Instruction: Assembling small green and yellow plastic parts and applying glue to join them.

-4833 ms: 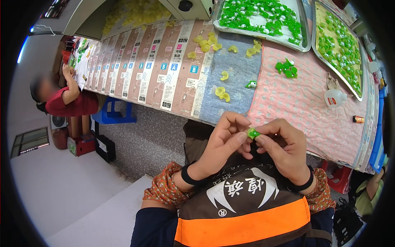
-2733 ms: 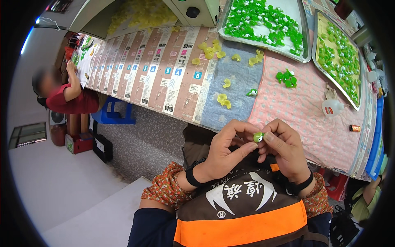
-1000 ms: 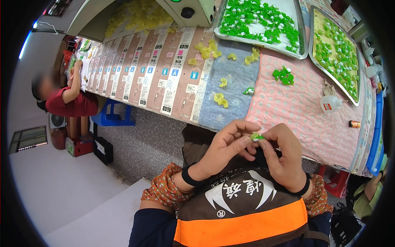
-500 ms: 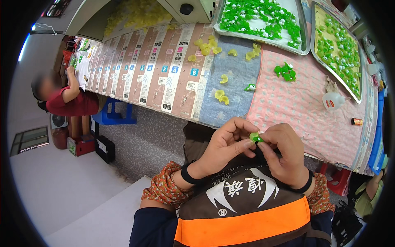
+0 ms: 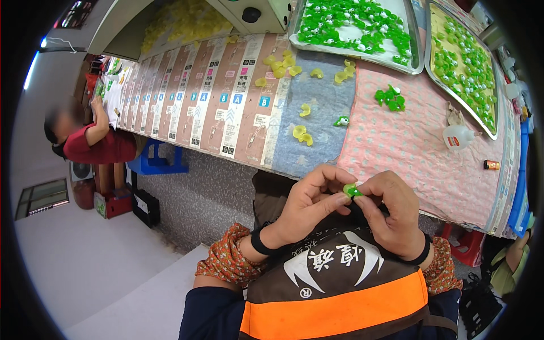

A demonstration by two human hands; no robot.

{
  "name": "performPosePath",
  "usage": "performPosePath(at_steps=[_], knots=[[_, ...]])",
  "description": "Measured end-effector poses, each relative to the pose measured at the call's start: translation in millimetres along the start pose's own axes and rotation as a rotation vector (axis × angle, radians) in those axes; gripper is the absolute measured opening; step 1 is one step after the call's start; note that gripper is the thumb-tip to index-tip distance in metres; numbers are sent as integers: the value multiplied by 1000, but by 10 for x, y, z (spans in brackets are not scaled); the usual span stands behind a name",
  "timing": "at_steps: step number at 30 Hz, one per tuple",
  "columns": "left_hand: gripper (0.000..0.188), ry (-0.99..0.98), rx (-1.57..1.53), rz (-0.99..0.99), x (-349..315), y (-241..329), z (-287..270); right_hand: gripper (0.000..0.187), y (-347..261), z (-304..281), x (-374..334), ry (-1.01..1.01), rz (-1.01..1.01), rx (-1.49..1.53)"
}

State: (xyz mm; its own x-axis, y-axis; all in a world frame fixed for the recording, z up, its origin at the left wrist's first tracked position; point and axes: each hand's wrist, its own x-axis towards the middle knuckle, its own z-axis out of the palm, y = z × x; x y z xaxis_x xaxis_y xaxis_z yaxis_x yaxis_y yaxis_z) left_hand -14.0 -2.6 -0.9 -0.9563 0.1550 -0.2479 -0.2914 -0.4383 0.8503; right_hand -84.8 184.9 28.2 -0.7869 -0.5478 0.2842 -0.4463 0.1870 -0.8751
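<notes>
Between my two hands, over my apron near the table's front edge, is a small piece, a yellow curved plastic part (image 5: 349,188) against a green plastic figure part (image 5: 355,193). My left hand (image 5: 313,198) pinches the yellow side between thumb and forefinger. From the other side, my right hand (image 5: 391,204) grips the green part with thumb and fingertips. The fingertips partly hide where the two parts meet. Farther up, a few loose yellow parts (image 5: 302,135) and one green-and-white figure part (image 5: 341,121) lie on the blue cloth (image 5: 317,153).
Several green parts (image 5: 391,98) form a pile on the pink cloth (image 5: 408,147). Two metal trays (image 5: 422,56) of green parts stand at the back right. A clear bottle (image 5: 456,137) and a small dark vial (image 5: 491,165) lie rightward. Another person (image 5: 93,136) sits far left.
The view has shifted slightly. My hands keep the same pinch, and the piece between them has turned a little.
</notes>
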Motion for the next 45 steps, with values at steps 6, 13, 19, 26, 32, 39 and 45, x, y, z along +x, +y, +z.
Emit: performPosePath(at_steps=[6,13,19,26,32,39,45], knots=[[28,-24,-22,15,9,-21,14,17,-3,-7,4,8,-3,-4],[27,-33,-28,25,14,-44,12,18,-18,-9,0,17,-26,-20],[27,-36,-2,21,13,-36,40,19,-42,-44,-23,12,-63,-71],[28,-70,147,44,48,-19,135,20,-54,-155,-63,43,-69,-117],[44,-182,429,81,53,94,183,13,-71,-660,-93,-161,130,4],[31,-150,452,103,61,115,66,4,171,-1731,-193,377,532,-152],[22,-62,510,195,69,208,25,6,723,-2166,230,403,554,-456]])
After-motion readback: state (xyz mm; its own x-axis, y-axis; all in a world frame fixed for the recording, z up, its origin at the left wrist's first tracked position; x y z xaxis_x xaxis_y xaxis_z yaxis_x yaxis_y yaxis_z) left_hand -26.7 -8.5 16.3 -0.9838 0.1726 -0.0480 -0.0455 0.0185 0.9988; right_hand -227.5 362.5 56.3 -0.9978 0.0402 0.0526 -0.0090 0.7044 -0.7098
